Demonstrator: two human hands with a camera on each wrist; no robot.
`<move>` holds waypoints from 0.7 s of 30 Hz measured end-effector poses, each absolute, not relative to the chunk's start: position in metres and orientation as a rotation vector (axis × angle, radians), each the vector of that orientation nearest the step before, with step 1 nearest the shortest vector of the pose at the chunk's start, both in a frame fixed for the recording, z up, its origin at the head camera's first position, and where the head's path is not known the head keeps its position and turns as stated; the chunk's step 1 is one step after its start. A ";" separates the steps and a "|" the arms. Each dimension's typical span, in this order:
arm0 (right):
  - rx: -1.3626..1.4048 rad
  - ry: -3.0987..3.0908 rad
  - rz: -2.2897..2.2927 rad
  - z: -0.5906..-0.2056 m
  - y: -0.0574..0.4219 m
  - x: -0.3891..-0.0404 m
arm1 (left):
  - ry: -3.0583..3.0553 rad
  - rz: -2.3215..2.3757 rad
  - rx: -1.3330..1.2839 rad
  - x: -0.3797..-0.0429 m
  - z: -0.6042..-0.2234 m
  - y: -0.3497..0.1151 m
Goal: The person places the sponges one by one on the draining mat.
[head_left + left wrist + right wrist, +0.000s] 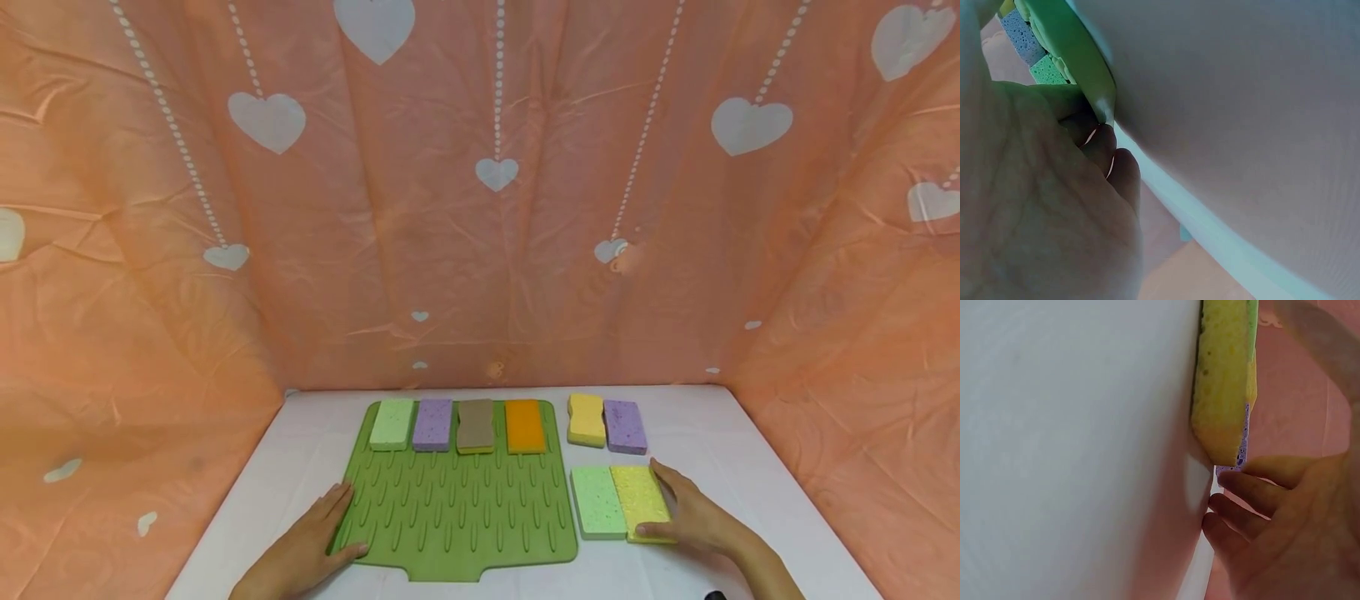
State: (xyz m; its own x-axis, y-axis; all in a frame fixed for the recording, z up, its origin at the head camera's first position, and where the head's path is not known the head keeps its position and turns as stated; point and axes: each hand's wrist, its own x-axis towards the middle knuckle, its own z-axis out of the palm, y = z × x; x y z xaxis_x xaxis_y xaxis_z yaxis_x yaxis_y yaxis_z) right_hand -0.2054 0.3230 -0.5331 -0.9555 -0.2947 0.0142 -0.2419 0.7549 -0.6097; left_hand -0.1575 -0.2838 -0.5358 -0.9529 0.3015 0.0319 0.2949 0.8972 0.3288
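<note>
left grip [303, 540]: bare, creased palm [1041, 206] | right grip [693, 515]: bare, slim fingers [1250, 490] | right forearm [759, 562]: bare

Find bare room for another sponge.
Free: the ridged green mat in front of its row of four coloured sponges, right of the left hand; the white tabletop right of the off-mat purple rectangular sponge. Crowded: right of the mat, with four sponges and the right hand.
</note>
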 end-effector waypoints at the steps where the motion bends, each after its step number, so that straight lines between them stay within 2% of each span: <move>1: -0.452 2.862 -0.981 -0.533 0.323 -0.205 | 3.042 0.517 0.475 -0.158 -0.536 -0.284; 21: -0.546 2.781 -0.985 -0.534 0.326 -0.203 | 3.034 0.535 0.455 -0.157 -0.537 -0.284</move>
